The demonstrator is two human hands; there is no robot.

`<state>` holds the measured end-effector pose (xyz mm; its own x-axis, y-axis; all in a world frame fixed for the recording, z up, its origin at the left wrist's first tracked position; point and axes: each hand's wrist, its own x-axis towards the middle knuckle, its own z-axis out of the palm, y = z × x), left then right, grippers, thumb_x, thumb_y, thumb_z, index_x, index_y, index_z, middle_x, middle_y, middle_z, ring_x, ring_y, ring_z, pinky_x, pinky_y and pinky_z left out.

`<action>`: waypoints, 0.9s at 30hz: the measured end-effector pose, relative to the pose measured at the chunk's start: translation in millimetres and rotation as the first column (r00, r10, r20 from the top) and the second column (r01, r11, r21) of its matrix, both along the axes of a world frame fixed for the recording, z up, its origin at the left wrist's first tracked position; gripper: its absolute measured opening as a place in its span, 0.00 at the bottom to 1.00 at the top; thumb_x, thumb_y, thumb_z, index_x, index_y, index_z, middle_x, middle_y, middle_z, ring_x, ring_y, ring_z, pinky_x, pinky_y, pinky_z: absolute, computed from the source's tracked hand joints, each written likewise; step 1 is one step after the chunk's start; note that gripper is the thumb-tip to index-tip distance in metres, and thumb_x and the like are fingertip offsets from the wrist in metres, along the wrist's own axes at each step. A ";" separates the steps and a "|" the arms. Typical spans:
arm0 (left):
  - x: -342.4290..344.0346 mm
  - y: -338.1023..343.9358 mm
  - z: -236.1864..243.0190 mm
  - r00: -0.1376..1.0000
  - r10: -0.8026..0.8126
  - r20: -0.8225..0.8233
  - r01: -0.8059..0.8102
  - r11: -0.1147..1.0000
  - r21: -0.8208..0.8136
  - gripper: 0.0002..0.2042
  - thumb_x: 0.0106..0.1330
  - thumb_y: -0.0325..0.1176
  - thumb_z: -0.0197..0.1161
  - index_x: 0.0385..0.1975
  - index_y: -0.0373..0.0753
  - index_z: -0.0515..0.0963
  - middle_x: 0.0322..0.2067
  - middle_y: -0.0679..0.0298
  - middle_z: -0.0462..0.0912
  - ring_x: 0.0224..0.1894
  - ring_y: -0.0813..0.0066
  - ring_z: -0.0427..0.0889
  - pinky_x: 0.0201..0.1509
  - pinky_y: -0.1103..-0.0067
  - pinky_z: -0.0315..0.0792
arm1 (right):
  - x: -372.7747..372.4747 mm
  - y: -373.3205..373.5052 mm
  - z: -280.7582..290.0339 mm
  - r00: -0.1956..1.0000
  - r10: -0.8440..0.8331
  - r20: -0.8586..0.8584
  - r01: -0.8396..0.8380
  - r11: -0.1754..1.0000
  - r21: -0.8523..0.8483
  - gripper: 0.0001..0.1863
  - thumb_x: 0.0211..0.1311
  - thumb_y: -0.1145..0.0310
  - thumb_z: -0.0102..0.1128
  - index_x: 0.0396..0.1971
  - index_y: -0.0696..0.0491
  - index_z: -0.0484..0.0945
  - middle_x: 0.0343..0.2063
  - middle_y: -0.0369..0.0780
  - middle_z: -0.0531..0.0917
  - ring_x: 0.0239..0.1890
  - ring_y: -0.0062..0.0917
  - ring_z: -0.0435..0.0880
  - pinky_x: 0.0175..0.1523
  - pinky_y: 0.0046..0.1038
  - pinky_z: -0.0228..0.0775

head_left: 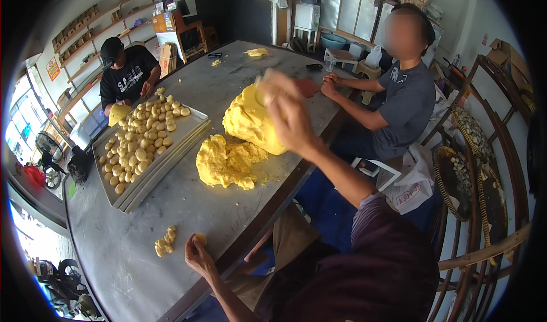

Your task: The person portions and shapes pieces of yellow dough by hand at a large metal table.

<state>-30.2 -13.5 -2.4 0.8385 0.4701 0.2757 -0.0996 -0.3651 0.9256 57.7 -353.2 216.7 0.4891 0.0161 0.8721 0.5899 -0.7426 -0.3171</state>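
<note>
Near the table's front edge, my left hand closes its fingers on a small round piece of yellow dough. A little cluster of dough lumps lies just left of it. My right hand is raised at the large smooth mound of yellow dough. Motion smears its fingers, so whether they hold anything is unclear. In front of that mound spreads a rougher, crumbly heap of yellow filling or dough. Many pale dough balls fill a metal tray on the left.
The tray rests on a stack of others on the grey metal table. A co-worker in black sits beyond the tray; another in grey sits at the right edge. Flattened dough lies at the far end. Wooden racks stand right.
</note>
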 end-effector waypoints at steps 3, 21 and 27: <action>1.0 0.1 0.1 1.000 0.005 0.009 -0.005 0.999 0.043 0.13 0.68 0.38 0.62 0.39 0.33 0.83 0.26 0.60 0.83 0.28 0.73 0.79 0.37 0.76 0.73 | 0.3 2.1 -76.4 0.709 0.113 -0.696 -0.176 0.984 -0.020 0.19 0.69 0.63 0.55 0.52 0.61 0.77 0.58 0.53 0.73 0.61 0.41 0.72 0.63 0.40 0.66; 4.0 -4.5 -4.6 0.996 -0.018 -0.090 0.027 0.995 0.093 0.12 0.68 0.36 0.62 0.39 0.34 0.83 0.28 0.61 0.82 0.30 0.73 0.78 0.37 0.76 0.73 | -1.7 62.1 -228.1 0.808 0.029 -0.588 -0.119 0.986 -0.116 0.15 0.57 0.75 0.61 0.44 0.63 0.77 0.27 0.46 0.77 0.34 0.41 0.78 0.44 0.37 0.67; 3.6 -3.9 -1.9 0.994 -0.021 -0.111 0.028 0.998 0.061 0.14 0.68 0.38 0.61 0.40 0.31 0.82 0.30 0.59 0.83 0.31 0.73 0.79 0.38 0.76 0.74 | 8.6 55.2 -210.8 0.722 -0.103 -0.684 -0.228 0.898 -0.376 0.05 0.59 0.74 0.56 0.32 0.60 0.74 0.27 0.45 0.71 0.33 0.35 0.71 0.37 0.34 0.63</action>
